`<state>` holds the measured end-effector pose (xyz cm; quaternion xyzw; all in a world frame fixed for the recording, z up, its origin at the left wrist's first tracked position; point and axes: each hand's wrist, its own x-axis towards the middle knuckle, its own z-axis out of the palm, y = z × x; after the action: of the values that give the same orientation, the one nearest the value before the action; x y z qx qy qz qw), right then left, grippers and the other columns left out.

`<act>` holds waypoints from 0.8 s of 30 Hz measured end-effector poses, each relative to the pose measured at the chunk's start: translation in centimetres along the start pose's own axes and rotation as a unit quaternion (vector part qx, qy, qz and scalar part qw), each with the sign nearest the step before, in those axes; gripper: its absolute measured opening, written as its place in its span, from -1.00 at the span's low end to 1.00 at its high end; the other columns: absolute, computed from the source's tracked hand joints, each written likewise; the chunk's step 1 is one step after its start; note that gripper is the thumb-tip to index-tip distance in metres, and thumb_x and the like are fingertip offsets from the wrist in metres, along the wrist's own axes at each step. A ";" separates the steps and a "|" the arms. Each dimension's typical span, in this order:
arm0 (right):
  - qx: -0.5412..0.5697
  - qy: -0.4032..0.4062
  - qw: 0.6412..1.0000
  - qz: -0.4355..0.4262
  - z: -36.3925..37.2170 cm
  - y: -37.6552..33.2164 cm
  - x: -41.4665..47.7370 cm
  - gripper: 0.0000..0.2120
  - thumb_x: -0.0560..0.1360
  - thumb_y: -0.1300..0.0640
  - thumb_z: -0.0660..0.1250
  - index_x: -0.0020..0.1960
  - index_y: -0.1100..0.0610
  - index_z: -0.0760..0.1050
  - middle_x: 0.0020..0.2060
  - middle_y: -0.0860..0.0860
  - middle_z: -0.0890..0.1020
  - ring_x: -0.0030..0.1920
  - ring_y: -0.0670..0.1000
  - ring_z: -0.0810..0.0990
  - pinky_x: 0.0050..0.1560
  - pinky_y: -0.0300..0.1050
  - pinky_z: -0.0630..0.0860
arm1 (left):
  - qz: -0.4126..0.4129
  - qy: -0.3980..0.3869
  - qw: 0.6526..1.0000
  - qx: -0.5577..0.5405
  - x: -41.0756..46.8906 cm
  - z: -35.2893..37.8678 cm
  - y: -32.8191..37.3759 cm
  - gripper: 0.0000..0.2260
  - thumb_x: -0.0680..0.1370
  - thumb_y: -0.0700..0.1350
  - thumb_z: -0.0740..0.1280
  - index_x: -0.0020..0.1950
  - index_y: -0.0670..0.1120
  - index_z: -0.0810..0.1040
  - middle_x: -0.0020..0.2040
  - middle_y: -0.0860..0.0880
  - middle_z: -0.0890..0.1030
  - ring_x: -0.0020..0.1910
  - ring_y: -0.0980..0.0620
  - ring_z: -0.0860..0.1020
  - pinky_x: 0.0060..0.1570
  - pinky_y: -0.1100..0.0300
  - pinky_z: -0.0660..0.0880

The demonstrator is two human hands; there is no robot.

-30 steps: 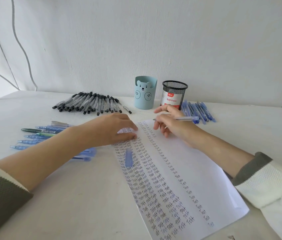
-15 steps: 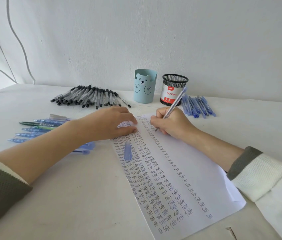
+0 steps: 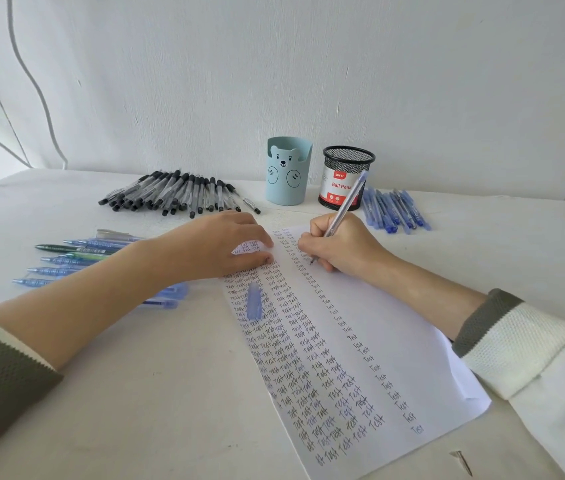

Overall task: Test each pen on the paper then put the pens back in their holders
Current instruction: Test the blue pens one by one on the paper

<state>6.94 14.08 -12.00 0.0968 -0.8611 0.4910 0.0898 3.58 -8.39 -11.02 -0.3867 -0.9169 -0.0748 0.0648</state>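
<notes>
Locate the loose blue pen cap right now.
In the head view, the pen cap lies on the paper, over its left written columns, just nearer the camera than the left hand.

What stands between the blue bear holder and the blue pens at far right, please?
The black mesh holder stands there, seen in the head view.

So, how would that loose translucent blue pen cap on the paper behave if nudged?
The translucent blue pen cap looks small and thin-walled, so probably very light. Lying on its side on the smooth white paper sheet, it would likely skid or roll.
</notes>
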 end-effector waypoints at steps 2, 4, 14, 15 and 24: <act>0.000 0.004 1.000 0.001 0.0 0.0 0.0 -0.62 0.45 0.25 0.38 -0.46 0.13 0.29 -0.60 0.14 0.43 -0.50 0.05 0.40 -0.32 -0.12 0.40 | 0.001 0.002 1.000 0.004 0.0 0.0 0.1 -0.42 0.46 0.42 0.03 0.26 0.14 0.54 0.17 0.07 0.54 0.16 0.08 0.50 0.18 0.11 0.45; -0.001 0.004 1.000 0.001 -0.1 0.0 0.0 -0.63 0.45 0.26 0.38 -0.45 0.14 0.30 -0.59 0.15 0.44 -0.51 0.05 0.40 -0.33 -0.13 0.40 | -0.002 -0.001 1.000 0.004 0.1 0.0 0.1 -0.42 0.46 0.41 0.04 0.26 0.13 0.54 0.17 0.07 0.54 0.16 0.08 0.50 0.19 0.10 0.46; -0.001 0.011 1.000 -0.001 -0.2 0.1 0.0 -0.69 0.44 0.28 0.38 -0.41 0.23 0.35 -0.55 0.29 0.46 -0.49 0.06 0.40 -0.39 -0.23 0.41 | 0.013 0.018 1.000 0.002 0.1 0.2 -0.3 -0.24 0.40 0.53 -0.17 0.24 0.15 0.55 0.14 0.09 0.56 0.12 0.09 0.52 0.15 0.11 0.49; -0.003 0.010 1.000 -0.001 -0.2 0.1 0.1 -0.69 0.44 0.28 0.38 -0.41 0.24 0.35 -0.53 0.33 0.47 -0.49 0.06 0.40 -0.38 -0.23 0.41 | 0.011 0.017 1.000 0.002 0.1 0.2 -0.3 -0.29 0.42 0.50 -0.12 0.24 0.14 0.55 0.15 0.09 0.55 0.12 0.09 0.52 0.16 0.10 0.48; 0.000 0.014 1.000 0.001 -0.2 0.3 0.3 -0.65 0.43 0.28 0.38 -0.46 0.17 0.32 -0.51 0.32 0.50 -0.53 0.05 0.39 -0.40 -0.22 0.40 | 0.001 0.001 1.000 0.008 0.0 0.0 0.1 -0.38 0.44 0.45 0.00 0.27 0.15 0.53 0.19 0.09 0.53 0.17 0.10 0.50 0.20 0.14 0.45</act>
<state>6.56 14.41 -12.08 0.0891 -0.8596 0.4927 0.1018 3.62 -8.31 -10.97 -0.3874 -0.9168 -0.0681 0.0688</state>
